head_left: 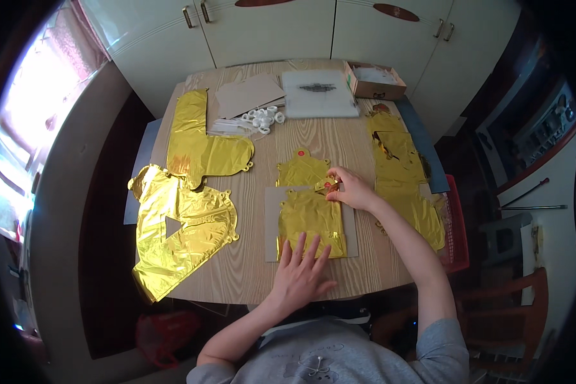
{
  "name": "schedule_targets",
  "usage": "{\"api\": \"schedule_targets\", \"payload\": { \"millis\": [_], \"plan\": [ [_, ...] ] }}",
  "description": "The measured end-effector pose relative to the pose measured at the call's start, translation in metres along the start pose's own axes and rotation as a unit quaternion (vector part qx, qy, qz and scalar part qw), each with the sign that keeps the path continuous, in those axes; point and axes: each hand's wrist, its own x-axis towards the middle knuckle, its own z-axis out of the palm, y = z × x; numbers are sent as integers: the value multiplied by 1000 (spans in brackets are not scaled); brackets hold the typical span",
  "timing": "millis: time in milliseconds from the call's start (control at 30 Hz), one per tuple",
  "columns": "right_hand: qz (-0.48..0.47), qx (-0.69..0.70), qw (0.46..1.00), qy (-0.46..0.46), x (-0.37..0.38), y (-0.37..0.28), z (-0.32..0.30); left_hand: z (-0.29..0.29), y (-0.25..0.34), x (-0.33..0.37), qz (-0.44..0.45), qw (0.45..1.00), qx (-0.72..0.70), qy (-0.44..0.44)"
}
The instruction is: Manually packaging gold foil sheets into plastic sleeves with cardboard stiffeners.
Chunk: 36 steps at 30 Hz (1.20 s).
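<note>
A gold foil balloon (310,217) lies folded over a grey-beige cardboard sheet (272,221) in the middle of the table. Its far part, with a small red round mark, reaches past the sheet's far edge. My left hand (304,275) rests open on the near end of the foil, fingers spread. At the balloon's right side, my right hand (352,190) pinches a bit of the foil by another red mark. To the left lie two more flat gold foil balloons, one L-shaped (201,150) and one with a triangular hole (189,217).
More gold foil balloons (400,166) line the right side, beside a red basket (454,224). At the back are cardboard sheets (249,95), white rings (262,120), a stack of clear plastic bags (320,96) and an open box (374,82). White cabinets (269,32) stand behind the table.
</note>
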Motion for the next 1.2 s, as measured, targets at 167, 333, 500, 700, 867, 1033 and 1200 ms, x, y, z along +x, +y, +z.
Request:
{"api": "schedule_targets", "payload": {
  "millis": [167,333,500,700,867,1033,1200],
  "plan": [
    [-9,-11,1000,6,0,3,7,-5,-13,-30,-52,998,-33,-29],
    [-30,-11,999,21,-1,3,9,-7,-25,-27,-54,996,45,-55],
    [-31,-31,998,35,-4,9,10,-8,-27,-17,-35,995,68,-70],
    [-66,-106,992,4,-64,-36,9,-7,-26,-17,-43,994,74,-74],
    [-73,-129,989,-22,-91,-33,20,-8,-23,-16,-48,994,71,-72],
    [-5,-48,999,-23,-75,-21,17,-8,-24,-14,-48,994,74,-66],
    [22,-150,988,24,-48,-17,7,-9,-24,-16,-45,994,78,-55]
  ]
}}
